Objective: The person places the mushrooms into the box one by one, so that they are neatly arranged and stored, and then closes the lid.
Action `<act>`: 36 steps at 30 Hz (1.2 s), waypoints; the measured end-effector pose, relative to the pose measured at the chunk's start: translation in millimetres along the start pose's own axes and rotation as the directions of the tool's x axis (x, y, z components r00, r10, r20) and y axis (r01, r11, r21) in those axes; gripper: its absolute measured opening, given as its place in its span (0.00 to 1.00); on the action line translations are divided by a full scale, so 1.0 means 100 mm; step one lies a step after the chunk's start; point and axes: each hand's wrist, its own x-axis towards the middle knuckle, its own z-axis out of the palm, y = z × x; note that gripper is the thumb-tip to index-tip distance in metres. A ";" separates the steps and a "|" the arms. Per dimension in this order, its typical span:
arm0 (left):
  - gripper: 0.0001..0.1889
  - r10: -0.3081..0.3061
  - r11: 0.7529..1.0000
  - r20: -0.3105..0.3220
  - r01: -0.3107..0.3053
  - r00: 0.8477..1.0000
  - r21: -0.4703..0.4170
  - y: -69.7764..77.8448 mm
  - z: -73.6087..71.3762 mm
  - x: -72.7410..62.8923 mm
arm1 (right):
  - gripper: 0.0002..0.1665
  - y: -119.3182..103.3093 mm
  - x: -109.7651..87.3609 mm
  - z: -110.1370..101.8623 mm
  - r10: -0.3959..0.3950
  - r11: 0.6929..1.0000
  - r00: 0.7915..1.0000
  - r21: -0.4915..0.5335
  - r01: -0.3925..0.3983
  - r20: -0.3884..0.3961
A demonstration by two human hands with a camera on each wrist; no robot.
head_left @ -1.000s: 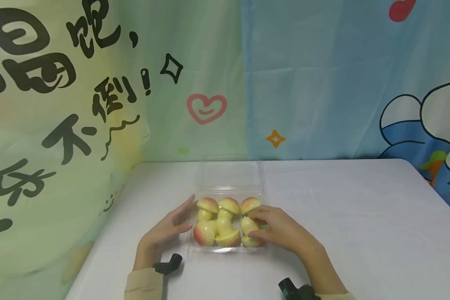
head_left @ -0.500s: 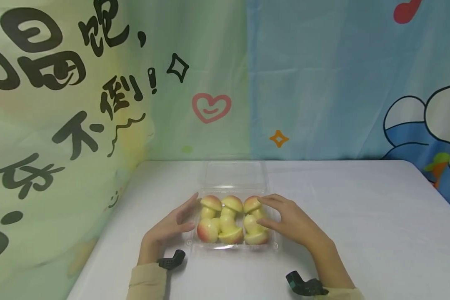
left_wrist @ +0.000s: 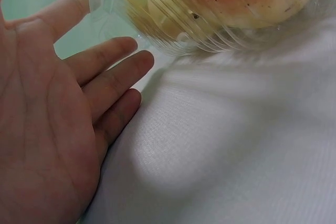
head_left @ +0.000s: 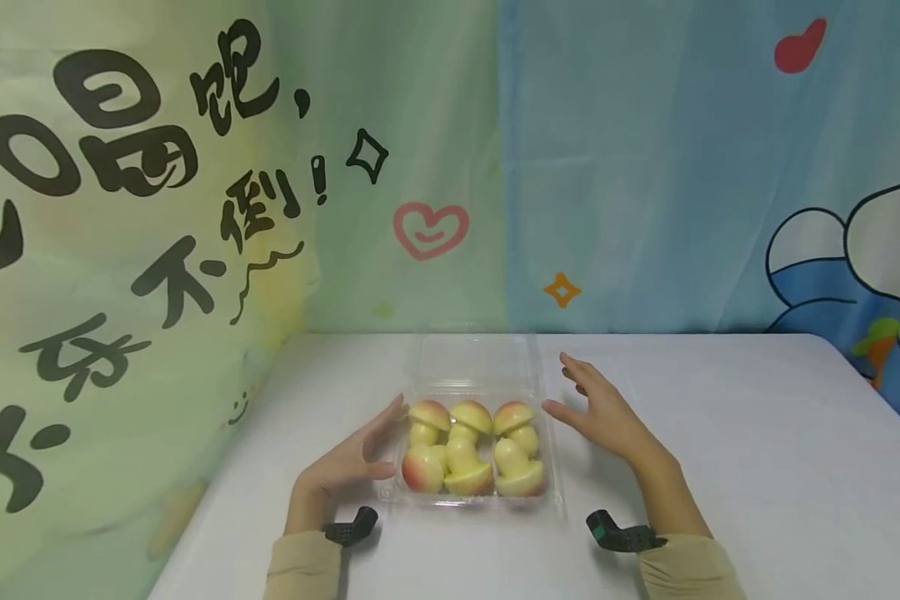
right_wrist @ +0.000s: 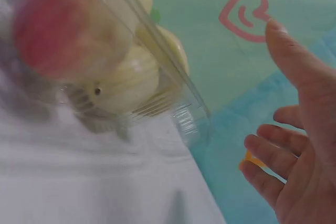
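A clear plastic clamshell box [head_left: 471, 500] lies on the table with its lid [head_left: 476, 362] folded back flat behind it. Inside sit several yellow mushroom-shaped pieces [head_left: 520, 478] with reddish caps, packed in two rows. My left hand [head_left: 347, 460] stays beside the box's left wall, thumb and fingers spread; in the left wrist view its fingertips [left_wrist: 144, 60] are right by the ribbed plastic. My right hand [head_left: 617, 421] hovers off the box's right side, holding nothing, fingers loosely extended. The right wrist view shows a gap between this hand and the box's corner.
A white cloth covers the table [head_left: 720, 433]. Behind it hangs a printed green and blue curtain [head_left: 645, 167], which also runs along the left side. Black camera mounts [head_left: 351, 527] are strapped to both wrists.
My right hand has come off the right-hand mushroom-shaped pieces and drawn away to the right, its fingers opening out. My left hand has kept its place beside the box. The head view has shifted slightly.
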 end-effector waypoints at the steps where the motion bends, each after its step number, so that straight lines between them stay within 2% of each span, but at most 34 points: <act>1: 0.55 -0.004 1.000 -0.002 0.004 1.000 -0.002 0.00 0.00 0.00 | 0.51 0.03 0.05 0.00 0.008 1.000 1.000 0.010 -0.008 0.001; 8: 0.54 -0.015 1.000 0.005 0.015 1.000 -0.002 -0.01 0.00 0.01 | 0.51 0.21 0.36 0.04 0.071 0.995 0.997 0.062 -0.072 0.020; 17: 0.54 0.006 1.000 0.014 -0.005 1.000 -0.019 -0.01 0.00 -0.01 | 0.52 0.46 0.65 0.15 0.064 0.991 0.998 0.115 -0.067 0.028; 24: 0.53 0.004 1.000 0.023 -0.003 1.000 -0.021 0.02 -0.01 0.02 | 0.51 0.54 0.72 0.17 0.100 0.986 0.992 0.129 -0.109 0.074; 36: 0.54 -0.023 1.000 0.027 0.024 0.999 -0.018 0.00 -0.01 0.03 | 0.48 0.56 0.74 0.27 0.104 0.984 0.984 0.127 -0.123 0.147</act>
